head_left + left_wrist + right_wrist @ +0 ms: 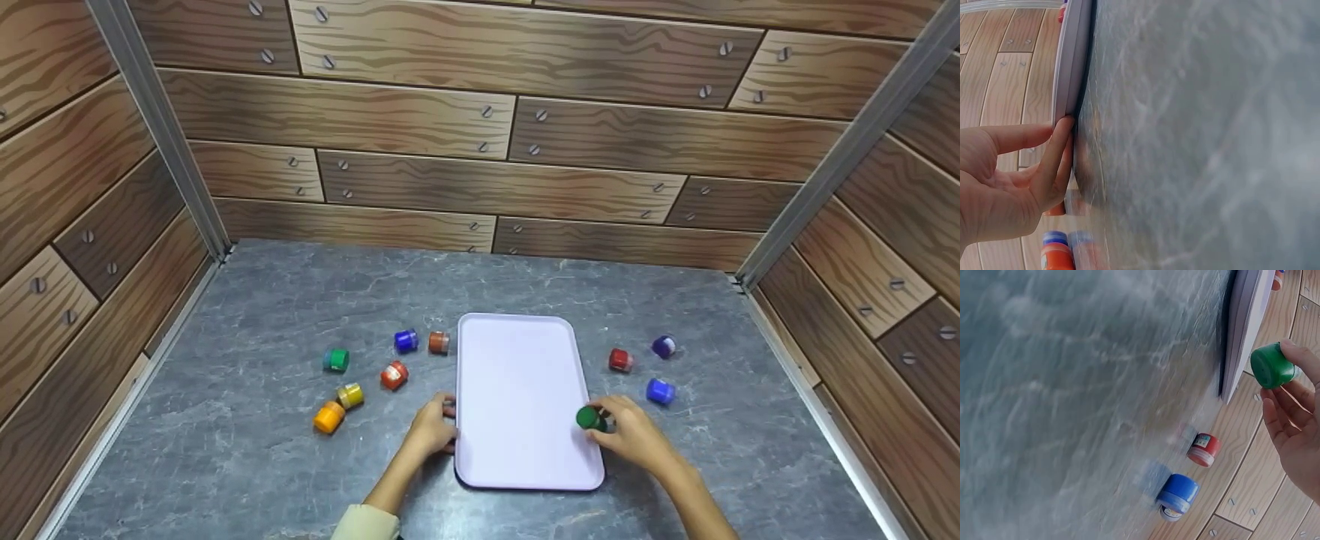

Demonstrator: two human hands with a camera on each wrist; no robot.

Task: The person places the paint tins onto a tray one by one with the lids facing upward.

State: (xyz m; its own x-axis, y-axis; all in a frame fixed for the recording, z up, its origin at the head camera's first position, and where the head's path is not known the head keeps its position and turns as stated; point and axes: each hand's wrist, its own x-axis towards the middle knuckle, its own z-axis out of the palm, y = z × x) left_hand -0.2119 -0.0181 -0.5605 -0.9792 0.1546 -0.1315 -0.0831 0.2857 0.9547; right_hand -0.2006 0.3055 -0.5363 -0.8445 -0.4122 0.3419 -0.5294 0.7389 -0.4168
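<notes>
My right hand (634, 435) pinches a small dark green paint jar (589, 418) between thumb and fingers over the right edge of a pale lilac tray (521, 397). In the right wrist view the green jar (1272, 365) is held apart from the table, beside the tray's rim (1244, 326). My left hand (433, 427) touches the tray's left edge. The left wrist view shows its fairly straight fingers (1050, 163) against the tray's rim (1069, 67). A red jar (620, 360), a blue jar (661, 391) and a dark blue-and-white jar (664, 346) lie near the right hand.
Left of the tray lie an orange jar (329, 417), a yellow jar (350, 395), a green jar (337, 360), a red-orange jar (394, 375), a blue jar (406, 341) and a brown jar (439, 343). Wood-patterned walls (420, 112) enclose the grey marbled tabletop (225, 450).
</notes>
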